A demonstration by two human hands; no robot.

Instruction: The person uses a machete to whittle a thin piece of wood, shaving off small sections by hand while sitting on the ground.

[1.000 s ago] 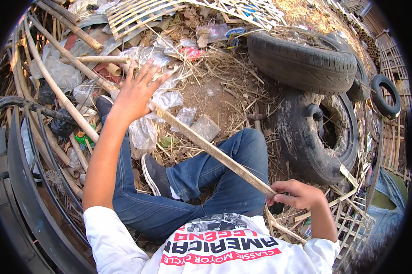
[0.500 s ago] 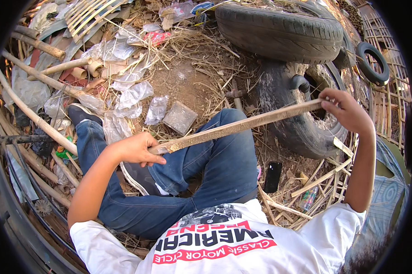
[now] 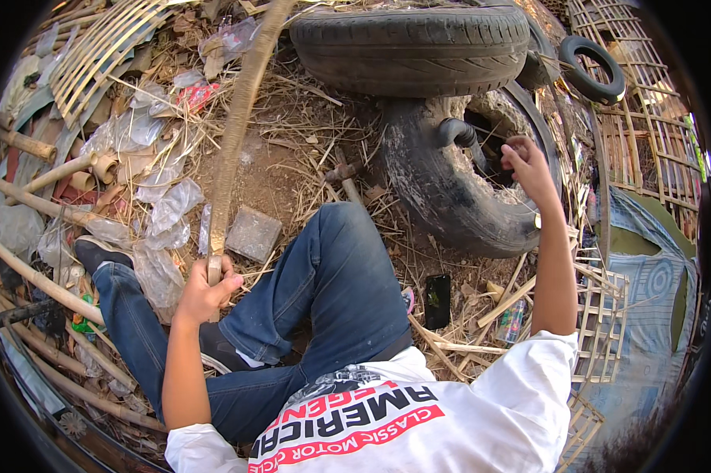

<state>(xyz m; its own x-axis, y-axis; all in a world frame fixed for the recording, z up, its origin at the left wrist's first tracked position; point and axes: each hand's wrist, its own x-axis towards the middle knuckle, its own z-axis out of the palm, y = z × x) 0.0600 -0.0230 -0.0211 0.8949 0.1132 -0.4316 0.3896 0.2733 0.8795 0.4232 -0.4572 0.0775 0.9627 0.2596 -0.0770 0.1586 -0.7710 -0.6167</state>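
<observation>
My left hand is closed around the lower end of a long, flat bamboo strip. The strip stands up from my fist, leans slightly right toward its top and runs out past the upper edge of the view. Part of it is smeared by motion. My right hand is held in front of the hollow of a worn tyre with a cracked, earthy crust. Its fingers are loosely bent and somewhat apart, with nothing seen in them.
Another tyre rests above the crusted one, and a small tyre lies farther right. A square block sits beyond my bent knee. A black phone lies right of my thigh. Bamboo poles and plastic litter spread along the left.
My right hand has let go of the strip's far end and moved off it. The strip has swung from lying across my knees to upright in my left hand. The view has shifted right.
</observation>
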